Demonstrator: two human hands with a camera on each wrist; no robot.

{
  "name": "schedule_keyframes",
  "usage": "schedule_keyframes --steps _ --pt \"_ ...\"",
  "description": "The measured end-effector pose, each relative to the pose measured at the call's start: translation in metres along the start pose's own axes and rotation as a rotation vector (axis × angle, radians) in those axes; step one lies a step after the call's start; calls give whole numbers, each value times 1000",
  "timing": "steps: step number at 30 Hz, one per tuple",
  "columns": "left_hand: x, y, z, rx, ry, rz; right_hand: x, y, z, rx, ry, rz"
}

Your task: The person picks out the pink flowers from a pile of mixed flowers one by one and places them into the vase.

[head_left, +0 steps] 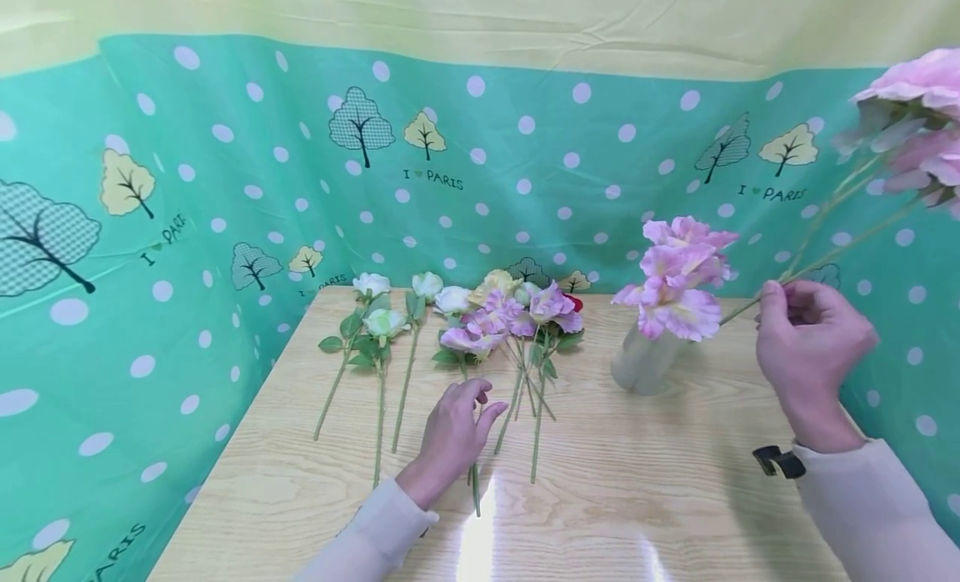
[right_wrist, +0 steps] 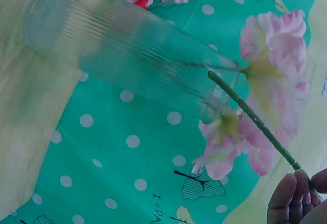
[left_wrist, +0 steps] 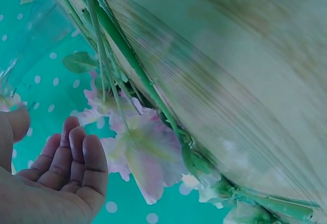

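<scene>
My right hand (head_left: 813, 336) pinches a green stem (right_wrist: 255, 121) between thumb and fingers. The large pink flowers (head_left: 918, 86) on top lean out past the right edge of the head view. In the right wrist view the stem's lower end is seen in front of the mouth of a ribbed clear vase (right_wrist: 127, 55). A pink-purple flower (head_left: 675, 282) stands in that vase. My left hand (head_left: 453, 423), fingers loosely bent and holding nothing, hovers over the stems of purple flowers (head_left: 487, 323) on the table. Whether it touches a stem I cannot tell.
Several white roses (head_left: 386, 322) with leafy stems lie on the left of the wooden table (head_left: 600, 499). A yellowish bloom (head_left: 497, 283) and part of a red flower (head_left: 573, 303) show behind the purple ones. A green dotted curtain (head_left: 420, 223) closes off the back and sides.
</scene>
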State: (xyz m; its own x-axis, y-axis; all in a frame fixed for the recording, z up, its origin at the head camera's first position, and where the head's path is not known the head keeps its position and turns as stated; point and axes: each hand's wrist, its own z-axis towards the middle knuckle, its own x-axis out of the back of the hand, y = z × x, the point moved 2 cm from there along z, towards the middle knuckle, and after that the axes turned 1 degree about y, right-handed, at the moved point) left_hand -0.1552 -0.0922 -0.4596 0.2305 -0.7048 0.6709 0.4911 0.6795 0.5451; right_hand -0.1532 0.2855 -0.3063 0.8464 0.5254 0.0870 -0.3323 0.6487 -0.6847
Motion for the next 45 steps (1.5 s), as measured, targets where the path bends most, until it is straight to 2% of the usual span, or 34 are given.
schedule_keyframes --steps 3,10,17,21,29,45 --pt "0 0 0 1 0 4 -1 2 7 -7 14 -11" --pt "0 0 0 1 -9 1 -5 -20 15 -42 12 35" --pt "1 -1 -1 3 -18 -5 -13 -17 18 -29 11 45" --pt "1 -1 -1 5 -20 -1 -18 -8 17 -36 4 34" --pt "2 -2 -1 -4 -13 6 -29 12 9 -41 -107 -48" --pt "2 -1 -1 5 -16 13 -44 33 -12 -39 -317 -127"
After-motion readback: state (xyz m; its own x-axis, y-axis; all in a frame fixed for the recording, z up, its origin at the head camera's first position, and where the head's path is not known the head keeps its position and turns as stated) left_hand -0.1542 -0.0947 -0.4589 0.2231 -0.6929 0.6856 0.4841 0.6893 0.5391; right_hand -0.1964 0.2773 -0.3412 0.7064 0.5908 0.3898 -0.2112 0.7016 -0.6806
